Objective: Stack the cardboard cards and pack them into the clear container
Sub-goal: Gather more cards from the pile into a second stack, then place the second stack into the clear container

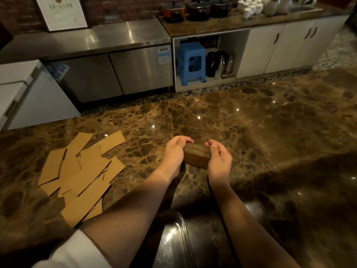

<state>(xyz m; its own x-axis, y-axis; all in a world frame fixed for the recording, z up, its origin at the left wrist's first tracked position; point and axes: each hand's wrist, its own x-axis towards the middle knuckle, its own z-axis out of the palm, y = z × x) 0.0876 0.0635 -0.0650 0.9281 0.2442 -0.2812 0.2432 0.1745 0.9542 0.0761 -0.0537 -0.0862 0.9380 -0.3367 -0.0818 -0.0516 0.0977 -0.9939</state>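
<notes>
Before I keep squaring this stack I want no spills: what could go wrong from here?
1. The stack of cards is only pressed at its two ends between the left hand and right hand; if the grip eases, cards may fan out onto the marble counter.
2. The loose cards lie in a jumble beside the left forearm; a sweep could push some off the near edge.
3. The clear container sits low under the arms, easily knocked.

My head view is dim and warm. Small overhead lights glint as points on the polished marble counter, with broader glare on the far steel worktop. Deep shadow covers the near right and my forearms. Wide-angle distortion bends the edges; far shelves look soft, corners darken.
</notes>
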